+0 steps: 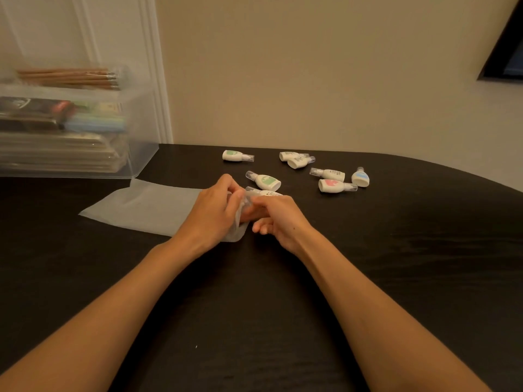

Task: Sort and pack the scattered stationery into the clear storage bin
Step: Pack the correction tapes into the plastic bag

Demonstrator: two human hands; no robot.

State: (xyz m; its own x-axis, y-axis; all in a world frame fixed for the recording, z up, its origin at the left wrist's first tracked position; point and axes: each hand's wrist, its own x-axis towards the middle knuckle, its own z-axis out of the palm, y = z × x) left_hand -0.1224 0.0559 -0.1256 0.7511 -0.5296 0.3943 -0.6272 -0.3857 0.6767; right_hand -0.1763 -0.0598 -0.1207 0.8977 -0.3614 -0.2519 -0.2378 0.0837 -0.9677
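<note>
A frosted translucent pouch (141, 206) lies flat on the dark table (396, 250). My left hand (210, 213) grips its open right end, and my right hand (278, 215) pinches the same edge from the other side. Just behind my fingers lies a small white correction-tape dispenser (264, 192), partly hidden. Several more dispensers lie scattered beyond: one with a green label (266, 181), another green one (236, 155), a pink one (335, 185), a blue one (360, 177). The clear storage bin (68, 128) stands at the far left, holding pencils and flat packs.
A beige wall runs close behind the table's far edge. White door trim (158, 80) rises behind the bin. A dark frame corner (506, 52) shows at the upper right. The table's edge curves away on the right.
</note>
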